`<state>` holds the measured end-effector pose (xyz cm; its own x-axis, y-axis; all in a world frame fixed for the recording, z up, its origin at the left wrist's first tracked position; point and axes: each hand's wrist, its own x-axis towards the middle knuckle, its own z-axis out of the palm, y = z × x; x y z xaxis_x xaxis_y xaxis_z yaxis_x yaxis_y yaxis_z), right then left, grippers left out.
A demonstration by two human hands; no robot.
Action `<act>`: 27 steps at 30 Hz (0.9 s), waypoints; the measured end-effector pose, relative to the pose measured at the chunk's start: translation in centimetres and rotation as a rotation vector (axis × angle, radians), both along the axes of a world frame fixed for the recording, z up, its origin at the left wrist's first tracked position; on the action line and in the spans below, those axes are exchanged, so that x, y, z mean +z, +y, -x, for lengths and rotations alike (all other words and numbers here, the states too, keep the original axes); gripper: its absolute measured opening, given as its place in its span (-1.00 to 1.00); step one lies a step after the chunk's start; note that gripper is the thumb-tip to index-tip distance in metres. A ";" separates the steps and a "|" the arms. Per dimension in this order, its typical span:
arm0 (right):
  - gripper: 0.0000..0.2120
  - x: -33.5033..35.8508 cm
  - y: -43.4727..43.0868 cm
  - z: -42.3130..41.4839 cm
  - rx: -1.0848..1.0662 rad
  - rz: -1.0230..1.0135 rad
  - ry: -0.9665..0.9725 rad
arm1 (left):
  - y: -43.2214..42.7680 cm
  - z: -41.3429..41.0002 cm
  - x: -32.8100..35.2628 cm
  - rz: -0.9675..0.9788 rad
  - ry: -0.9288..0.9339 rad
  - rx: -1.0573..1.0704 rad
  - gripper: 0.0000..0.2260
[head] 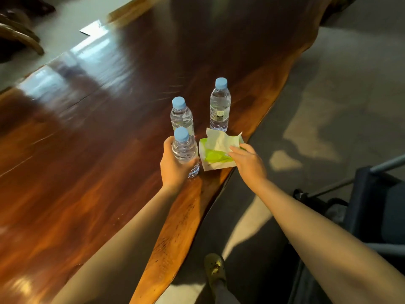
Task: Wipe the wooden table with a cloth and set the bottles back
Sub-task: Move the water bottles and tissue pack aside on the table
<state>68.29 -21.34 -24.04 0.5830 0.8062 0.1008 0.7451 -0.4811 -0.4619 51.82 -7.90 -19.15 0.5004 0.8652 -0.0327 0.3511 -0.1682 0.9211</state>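
Note:
Three clear water bottles with light blue caps stand near the right edge of the glossy wooden table (92,132). My left hand (173,167) is wrapped around the nearest bottle (185,150), which rests upright on the wood. A second bottle (182,116) stands just behind it and a third bottle (219,106) is further right. My right hand (248,163) pinches a white tissue sticking out of a green and white tissue pack (217,155) that lies at the table edge beside the held bottle.
The table's wavy live edge (219,183) runs diagonally past the pack, with grey floor beyond it. A dark blue chair (372,216) stands at the right. My shoe (215,270) is on the floor below. Curved wooden furniture (19,34) sits at the far left.

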 end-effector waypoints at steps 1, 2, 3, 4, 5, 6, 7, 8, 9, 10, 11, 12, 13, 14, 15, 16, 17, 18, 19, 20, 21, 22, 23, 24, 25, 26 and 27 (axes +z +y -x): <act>-0.74 -0.2 0.1 -0.1 -0.022 0.002 0.019 | 0.0 -0.2 -0.2 -0.003 -0.002 0.001 -0.32; -0.74 -0.3 0.3 -0.2 -0.044 0.000 0.041 | 0.0 -0.4 -0.3 -0.002 -0.003 0.004 -0.32; -0.74 -0.5 0.4 -0.2 -0.053 -0.014 0.054 | 0.1 -0.6 -0.4 0.000 -0.003 0.009 -0.32; -0.75 -0.7 0.5 -0.3 -0.050 -0.023 0.058 | 0.3 -0.8 -0.5 0.003 -0.002 0.014 -0.32; -0.75 -1.0 0.7 -0.5 -0.039 -0.016 0.055 | 0.4 -0.9 -0.5 0.003 0.001 0.018 -0.32; -0.74 -1.3 0.8 -0.6 -0.028 -0.001 0.046 | 0.6 -1.1 -0.6 0.000 0.006 0.019 -0.32; -0.73 -1.6 1.0 -0.8 -0.021 0.016 0.043 | 0.8 -1.2 -0.6 -0.004 0.012 0.019 -0.32; -0.71 -1.9 1.1 -0.9 -0.021 0.031 0.055 | 1.0 -1.2 -0.7 -0.006 0.019 0.019 -0.31; -0.70 -2.2 1.2 -1.0 -0.024 0.050 0.073 | 1.2 -1.2 -0.8 -0.005 0.023 0.018 -0.30; -0.69 -2.4 1.4 -1.2 -0.020 0.066 0.080 | 1.2 -1.2 -0.9 -0.003 0.025 0.016 -0.30; -0.68 -2.6 1.5 -1.3 -0.009 0.076 0.073 | 1.3 -1.1 -1.1 -0.004 0.026 0.011 -0.29; -0.68 -2.8 1.5 -1.3 0.003 0.081 0.060 | 1.3 -1.1 -1.2 -0.008 0.026 0.006 -0.29; -0.68 -2.9 1.6 -1.3 0.011 0.090 0.051 | 1.3 -1.1 -1.3 -0.012 0.026 0.001 -0.29; -0.68 -3.0 1.6 -1.3 0.012 0.103 0.051 | 1.2 -1.0 -1.4 -0.015 0.026 -0.003 -0.29; -0.67 -2.9 1.6 -1.3 0.012 0.114 0.053 | 1.2 -1.0 -1.5 -0.015 0.025 -0.006 -0.28; -0.68 -2.9 1.5 -1.3 0.020 0.117 0.044 | 1.1 -1.0 -1.5 -0.009 0.023 -0.010 -0.27; -0.69 -2.9 1.4 -1.2 0.038 0.111 0.019 | 1.1 -1.0 -1.6 -0.001 0.020 -0.013 -0.26; -0.71 -2.7 1.4 -1.1 0.067 0.100 -0.013 | 1.1 -1.0 -1.6 0.007 0.016 -0.016 -0.25; -0.72 -2.6 1.4 -1.1 0.097 0.086 -0.038 | 1.0 -0.9 -1.6 0.013 0.014 -0.020 -0.23; -0.72 -2.4 1.4 -1.0 0.119 0.074 -0.049 | 1.0 -0.9 -1.5 0.018 0.014 -0.025 -0.21; -0.70 -2.2 1.3 -1.0 0.131 0.065 -0.052 | 1.0 -0.8 -1.5 0.022 0.017 -0.031 -0.19; -0.67 -2.0 1.2 -0.9 0.133 0.062 -0.054 | 1.0 -0.7 -1.5 0.026 0.021 -0.036 -0.18; -0.62 -1.9 1.2 -0.9 0.133 0.067 -0.057 | 1.0 -0.6 -1.4 0.031 0.025 -0.040 -0.17; -0.57 -1.7 1.1 -0.8 0.132 0.079 -0.055 | 1.0 -0.5 -1.4 0.037 0.029 -0.045 -0.17; -0.52 -1.5 1.1 -0.8 0.131 0.097 -0.046 | 1.1 -0.3 -1.3 0.040 0.037 -0.051 -0.16; -0.47 -1.3 1.0 -0.7 0.129 0.123 -0.030 | 1.2 -0.2 -1.2 0.039 0.049 -0.056 -0.16; -0.42 -1.1 1.0 -0.7 0.124 0.154 -0.017 | 1.2 0.0 -1.2 0.033 0.064 -0.063 -0.16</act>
